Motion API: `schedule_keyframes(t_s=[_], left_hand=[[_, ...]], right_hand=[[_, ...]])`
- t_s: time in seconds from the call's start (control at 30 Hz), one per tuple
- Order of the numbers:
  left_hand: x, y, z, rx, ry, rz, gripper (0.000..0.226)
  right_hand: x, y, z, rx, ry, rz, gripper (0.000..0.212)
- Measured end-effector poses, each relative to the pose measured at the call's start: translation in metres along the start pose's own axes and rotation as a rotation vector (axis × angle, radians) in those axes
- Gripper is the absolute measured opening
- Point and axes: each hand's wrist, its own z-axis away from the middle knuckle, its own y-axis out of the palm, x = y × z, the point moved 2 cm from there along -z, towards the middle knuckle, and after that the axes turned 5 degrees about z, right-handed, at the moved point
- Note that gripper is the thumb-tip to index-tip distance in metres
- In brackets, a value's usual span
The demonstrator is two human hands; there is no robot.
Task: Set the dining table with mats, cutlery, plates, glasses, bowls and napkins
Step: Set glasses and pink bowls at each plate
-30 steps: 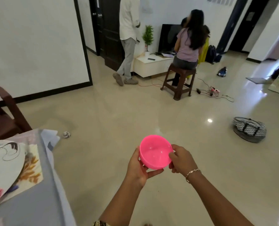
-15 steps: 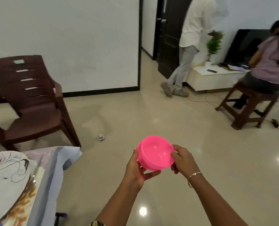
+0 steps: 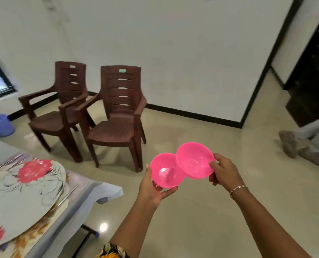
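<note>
Centre: I read the left bowl and the right bowl as the same bright pink. Near left: plate, white with pink blossoms and thin black swirls; mat, orange leaf print; tablecloth, pale blue-grey. Far left: left chair and right chair, dark brown; bucket, blue. Floor, glossy beige; wall, white; skirting, black. Near edge: sleeve, black with yellow flowers.

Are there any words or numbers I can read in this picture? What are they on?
No text here can be read.
Green sticker on the nearer brown chair: too small and blurred to read.
Pale sticker on the other chair: blurred too.
Left pink bowl, right pink bowl and flowered plate: no writing shows.
</note>
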Motion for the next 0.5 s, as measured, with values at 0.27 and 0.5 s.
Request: schedule_keyframes(t_s=[0.27,0.5], left_hand=[[-0.076,-0.029,-0.076,-0.208,0.191,0.246,0.049],[-0.194,-0.055,-0.15,-0.313,0.365,0.452,0.049]], right_hand=[[0.049,0.096,-0.142,0.311,-0.181,0.019,0.028],[0.137,0.213,-0.254,0.551,-0.339,0.048,0.021]])
